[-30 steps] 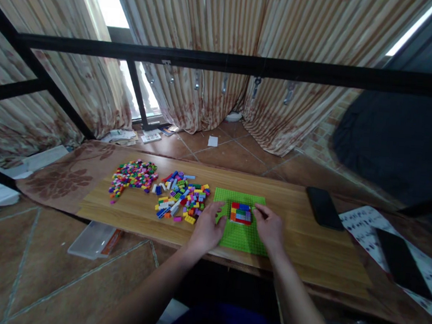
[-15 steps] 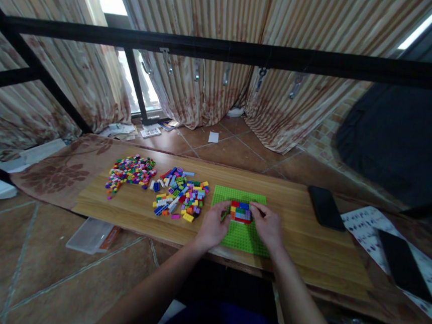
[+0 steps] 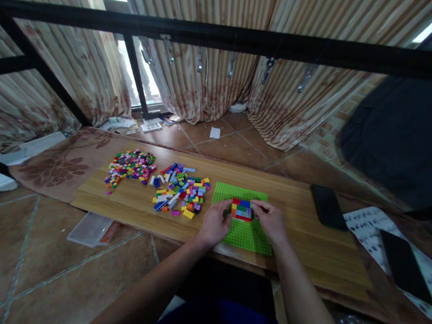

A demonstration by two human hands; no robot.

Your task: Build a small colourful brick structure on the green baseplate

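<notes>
On a green studded baseplate (image 3: pixel 249 238) lies a flat rectangular block of toy building bricks (image 3: pixel 242 209) in red, blue, yellow, orange, grey and purple. My left hand (image 3: pixel 216 223) is curled against the block's left side, thumb and fingertips close together at its edge. At the upper right corner, my right hand (image 3: pixel 271 222) pinches the block's edge between thumb and forefinger. The fingertips partly cover both side edges, so I cannot tell whether a loose brick is between them. Left of the plate is a loose pile of larger bricks (image 3: pixel 183 192).
A heap of tiny bricks (image 3: pixel 132 167) lies farther left on the wooden board (image 3: pixel 287 254). To the right are a black phone (image 3: pixel 328 207), a printed sheet (image 3: pixel 364 218) and a second dark device (image 3: pixel 405 267). A black metal bar (image 3: pixel 227 38) crosses above, beyond the board.
The view has shifted slightly. Both hands stay at the block's sides, with small finger movements; the red row along its near edge shows a little more.
</notes>
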